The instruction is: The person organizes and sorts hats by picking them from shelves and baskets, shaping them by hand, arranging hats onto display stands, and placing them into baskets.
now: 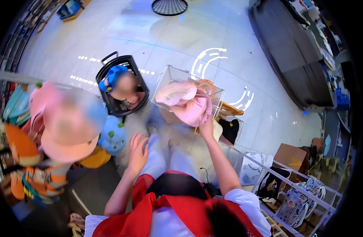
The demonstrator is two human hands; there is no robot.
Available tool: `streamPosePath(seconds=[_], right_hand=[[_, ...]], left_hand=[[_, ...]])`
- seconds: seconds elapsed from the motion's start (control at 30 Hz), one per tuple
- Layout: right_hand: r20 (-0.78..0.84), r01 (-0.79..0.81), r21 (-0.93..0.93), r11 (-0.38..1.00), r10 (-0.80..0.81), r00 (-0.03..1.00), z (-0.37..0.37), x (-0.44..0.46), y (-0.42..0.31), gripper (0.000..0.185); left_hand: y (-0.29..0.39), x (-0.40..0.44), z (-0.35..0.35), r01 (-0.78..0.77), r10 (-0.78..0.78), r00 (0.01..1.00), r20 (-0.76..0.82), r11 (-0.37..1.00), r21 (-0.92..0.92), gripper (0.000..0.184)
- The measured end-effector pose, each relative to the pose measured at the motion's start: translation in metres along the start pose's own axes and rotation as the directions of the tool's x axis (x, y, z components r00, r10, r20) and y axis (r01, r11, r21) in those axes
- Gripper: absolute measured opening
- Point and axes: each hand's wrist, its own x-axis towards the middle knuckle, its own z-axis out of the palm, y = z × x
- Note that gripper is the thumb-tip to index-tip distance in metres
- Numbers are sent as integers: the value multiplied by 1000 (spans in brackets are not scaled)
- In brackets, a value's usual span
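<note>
My right hand [206, 129] grips the edge of a pink hat [187, 103] with a soft, folded crown and brim. The hat hangs over a clear plastic bin [165, 77], whose contents it partly covers. My left hand [138, 152] is held in the air with its fingers apart and nothing in them. Left of that hand hangs a light blue hat [112, 134] with green bits, beside a large pink cap [68, 148] that is blurred.
A black basket [144, 100] on the floor holds a blue patterned item [112, 77] and something blurred. Orange striped hats [43, 179] hang at left. A black cap [229, 130] lies in a clear bin. At right stand a white metal rack [300, 193] and a cardboard box [290, 158].
</note>
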Motion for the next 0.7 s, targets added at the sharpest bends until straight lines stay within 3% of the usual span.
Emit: streamPosePath(seconds=[0.1, 0.17, 0.2, 0.27, 0.3, 0.37, 0.4, 0.43, 0.5, 0.53, 0.57, 0.67, 0.7], right_hand=[[-33, 152, -226, 962, -163, 986, 50, 31, 38, 56], [-129, -117, -240, 964, 88, 988, 58, 34, 0, 56], [-178, -251, -237, 939, 212, 961, 59, 38, -12, 56], [-188, -360, -284, 889, 316, 930, 70, 51, 9, 51], [-185, -410, -311, 858, 368, 911, 71, 52, 17, 49], [-226, -395, -106, 912, 365, 903, 44, 52, 0, 32], [-271, -380, 17, 925, 370, 889, 25, 52, -16, 25], [-297, -365, 116, 924, 383, 875, 3, 45, -32, 27], [-350, -400, 299, 866, 490, 798, -43, 19, -55, 27], [-401, -393, 423, 816, 558, 727, -61, 10, -74, 19], [-507, -265, 501, 824, 527, 682, -71, 2, -80, 16], [-548, -95, 667, 739, 573, 610, -89, -14, -97, 21], [-574, -64, 676, 735, 578, 580, -87, -16, -104, 21]], left_hand=[[-1, 93, 48, -158, 159, 987, 10, 987, -28, 33], [-8, 151, 99, -239, 241, 970, 30, 969, -58, 36], [-27, 174, 131, -254, 252, 961, 114, 967, 6, 35], [-59, 209, 193, -300, 255, 925, 283, 945, 129, 33], [-49, 228, 183, -158, 109, 913, 394, 983, 96, 32], [-24, 262, 141, 151, -182, 784, 594, 983, 102, 30], [-47, 267, 143, 182, -154, 916, 370, 982, -43, 27], [-72, 270, 141, 174, -153, 981, 119, 966, -191, 24], [-78, 285, 111, 259, -432, 898, -89, 679, -687, 27], [-61, 292, 84, 181, -401, 915, -42, 502, -846, 30], [-48, 297, 62, 104, -360, 933, -7, 287, -952, 34], [-68, 306, 58, 54, -325, 941, 92, -126, -991, 41], [-70, 308, 57, 86, -324, 938, 127, -138, -987, 41]])
